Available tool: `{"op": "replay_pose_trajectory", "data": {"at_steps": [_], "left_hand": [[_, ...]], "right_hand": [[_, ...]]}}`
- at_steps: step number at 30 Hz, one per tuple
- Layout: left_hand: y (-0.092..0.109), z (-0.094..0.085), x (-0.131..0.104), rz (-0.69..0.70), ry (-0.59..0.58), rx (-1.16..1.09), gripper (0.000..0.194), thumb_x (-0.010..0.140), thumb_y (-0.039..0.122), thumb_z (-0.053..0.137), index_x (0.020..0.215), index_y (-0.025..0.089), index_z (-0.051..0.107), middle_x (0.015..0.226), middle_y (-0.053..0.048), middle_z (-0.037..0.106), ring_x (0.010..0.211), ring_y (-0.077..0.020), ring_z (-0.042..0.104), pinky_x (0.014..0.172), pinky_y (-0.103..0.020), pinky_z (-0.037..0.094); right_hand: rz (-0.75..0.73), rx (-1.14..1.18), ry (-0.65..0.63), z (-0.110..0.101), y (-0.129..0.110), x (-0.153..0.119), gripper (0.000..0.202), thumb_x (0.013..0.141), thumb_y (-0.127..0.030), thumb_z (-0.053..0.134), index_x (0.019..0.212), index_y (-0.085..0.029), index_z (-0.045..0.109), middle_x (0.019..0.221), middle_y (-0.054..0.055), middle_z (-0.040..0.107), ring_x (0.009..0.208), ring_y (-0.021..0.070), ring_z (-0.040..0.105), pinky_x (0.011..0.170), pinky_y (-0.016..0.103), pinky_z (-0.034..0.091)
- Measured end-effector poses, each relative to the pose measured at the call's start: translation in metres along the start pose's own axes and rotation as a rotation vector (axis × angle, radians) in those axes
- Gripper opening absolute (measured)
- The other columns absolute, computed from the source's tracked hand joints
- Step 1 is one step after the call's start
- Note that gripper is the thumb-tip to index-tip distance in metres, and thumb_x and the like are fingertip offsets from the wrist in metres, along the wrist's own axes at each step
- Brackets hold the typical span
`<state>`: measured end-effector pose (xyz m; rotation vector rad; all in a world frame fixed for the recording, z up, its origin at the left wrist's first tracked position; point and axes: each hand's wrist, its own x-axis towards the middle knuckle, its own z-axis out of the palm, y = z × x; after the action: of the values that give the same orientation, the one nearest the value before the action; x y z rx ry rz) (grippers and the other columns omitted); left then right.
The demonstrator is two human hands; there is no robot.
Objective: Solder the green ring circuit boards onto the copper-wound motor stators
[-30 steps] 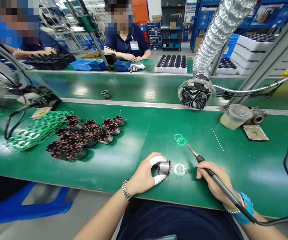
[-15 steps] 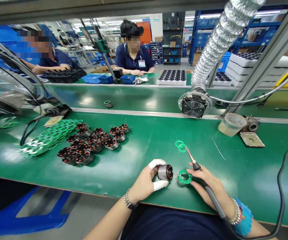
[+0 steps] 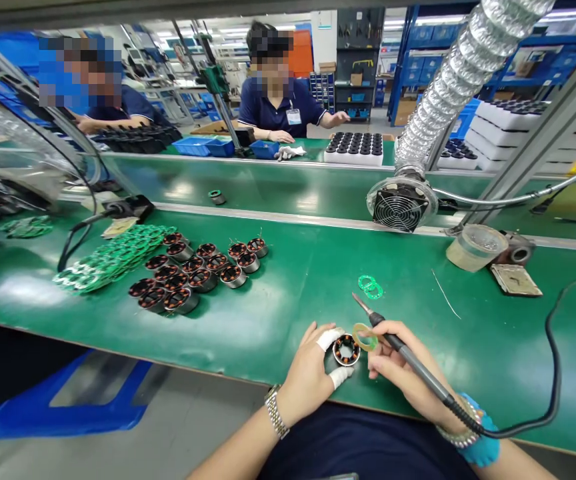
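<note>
One stator (image 3: 347, 361) in left hand (image 3: 311, 380), iron (image 3: 421, 369), seemingly ring (image 3: 356, 338), right hand (image 3: 402, 375)

This is a factory workshop for electrical assembly: a long green surface (image 3: 313, 250) bears clustered copper-wound cores (image 3: 203, 280) and a corded soldering iron (image 3: 419, 368) is out, while a foil duct (image 3: 461, 80) with a fan (image 3: 398, 209), workers in navy shirts (image 3: 312, 100) and blue racking (image 3: 402, 73) fill the background.

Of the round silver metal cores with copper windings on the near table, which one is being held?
The lone copper-wound silver core in the person's left hand; the others stand in an unheld cluster farther left on the green table.
</note>
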<state>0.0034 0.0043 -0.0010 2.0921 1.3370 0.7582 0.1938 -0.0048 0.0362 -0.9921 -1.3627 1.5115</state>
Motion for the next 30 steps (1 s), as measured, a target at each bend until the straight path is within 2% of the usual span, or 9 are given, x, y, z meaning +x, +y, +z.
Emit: {"op": "replay_pose_trajectory", "data": {"at_steps": [5, 8, 12, 15, 17, 19, 21, 25, 30], "left_hand": [[0.002, 0.000, 0.002, 0.011, 0.064, -0.002, 0.061, 0.059, 0.042, 0.075, 0.109, 0.018, 0.050, 0.106, -0.013, 0.061, 0.102, -0.0291, 0.057, 0.098, -0.058, 0.032], [0.003, -0.001, 0.002, 0.019, 0.071, -0.006, 0.050, 0.061, 0.039, 0.074, 0.102, 0.019, 0.051, 0.101, -0.010, 0.062, 0.098, -0.0269, 0.058, 0.098, -0.057, 0.033], [0.003, -0.001, 0.002, 0.031, 0.040, -0.005, 0.046, 0.066, 0.036, 0.072, 0.103, 0.020, 0.051, 0.103, -0.008, 0.061, 0.099, -0.0252, 0.057, 0.099, -0.055, 0.032], [0.003, 0.000, 0.001, 0.027, 0.037, 0.010, 0.050, 0.064, 0.038, 0.072, 0.105, 0.019, 0.050, 0.105, -0.010, 0.060, 0.101, -0.0261, 0.055, 0.099, -0.055, 0.031], [0.003, 0.001, 0.002, 0.022, 0.038, 0.020, 0.052, 0.063, 0.040, 0.073, 0.104, 0.019, 0.050, 0.104, -0.010, 0.060, 0.102, -0.0269, 0.055, 0.099, -0.056, 0.030], [0.003, 0.002, 0.002, 0.018, 0.035, 0.025, 0.051, 0.062, 0.040, 0.074, 0.102, 0.019, 0.051, 0.103, -0.010, 0.060, 0.102, -0.0269, 0.055, 0.099, -0.056, 0.030], [0.003, 0.001, 0.003, 0.016, 0.027, 0.023, 0.048, 0.063, 0.038, 0.074, 0.101, 0.019, 0.052, 0.102, -0.009, 0.060, 0.101, -0.0265, 0.055, 0.099, -0.056, 0.030], [0.003, 0.000, 0.003, 0.021, 0.033, 0.007, 0.047, 0.063, 0.038, 0.074, 0.101, 0.021, 0.053, 0.102, -0.009, 0.061, 0.102, -0.0275, 0.056, 0.099, -0.056, 0.031], [0.002, -0.001, 0.002, 0.049, 0.051, -0.020, 0.047, 0.065, 0.037, 0.072, 0.104, 0.020, 0.052, 0.103, -0.010, 0.062, 0.101, -0.0280, 0.056, 0.099, -0.055, 0.033]], "right_hand": [[-0.020, 0.034, -0.094, -0.007, 0.001, 0.010, 0.027, 0.087, -0.034, 0.050, 0.108, -0.021, 0.039, 0.068, -0.002, 0.057, 0.055, 0.0111, 0.055, 0.054, 0.025, 0.047], [0.002, 0.054, -0.155, -0.011, 0.003, 0.015, 0.027, 0.088, -0.037, 0.048, 0.108, -0.022, 0.038, 0.070, -0.001, 0.058, 0.053, 0.0108, 0.053, 0.051, 0.024, 0.046], [0.058, 0.068, -0.258, -0.012, 0.005, 0.018, 0.028, 0.086, -0.038, 0.052, 0.105, -0.023, 0.038, 0.064, -0.003, 0.056, 0.048, 0.0097, 0.051, 0.047, 0.023, 0.044], [0.047, 0.087, -0.252, -0.012, 0.005, 0.018, 0.031, 0.083, -0.034, 0.057, 0.104, -0.023, 0.038, 0.085, 0.003, 0.061, 0.050, 0.0079, 0.052, 0.048, 0.022, 0.045], [0.011, 0.062, -0.207, -0.012, 0.003, 0.018, 0.030, 0.081, -0.031, 0.060, 0.102, -0.023, 0.040, 0.099, 0.006, 0.059, 0.067, 0.0110, 0.058, 0.059, 0.025, 0.049], [-0.028, 0.007, -0.142, -0.014, 0.001, 0.017, 0.027, 0.082, -0.030, 0.060, 0.100, -0.022, 0.042, 0.102, 0.007, 0.059, 0.087, 0.0158, 0.059, 0.075, 0.031, 0.049], [-0.035, -0.045, -0.073, -0.016, -0.002, 0.018, 0.024, 0.083, -0.030, 0.057, 0.100, -0.022, 0.042, 0.102, 0.007, 0.059, 0.096, 0.0177, 0.057, 0.083, 0.034, 0.047], [-0.008, -0.233, -0.026, -0.016, -0.006, 0.023, 0.021, 0.084, -0.029, 0.055, 0.100, -0.022, 0.044, 0.098, 0.004, 0.060, 0.090, 0.0163, 0.059, 0.080, 0.031, 0.048], [-0.166, -0.624, -0.122, -0.005, -0.011, 0.031, 0.041, 0.072, -0.028, 0.070, 0.106, -0.023, 0.047, 0.095, 0.002, 0.060, 0.084, 0.0174, 0.059, 0.078, 0.029, 0.047]]}}
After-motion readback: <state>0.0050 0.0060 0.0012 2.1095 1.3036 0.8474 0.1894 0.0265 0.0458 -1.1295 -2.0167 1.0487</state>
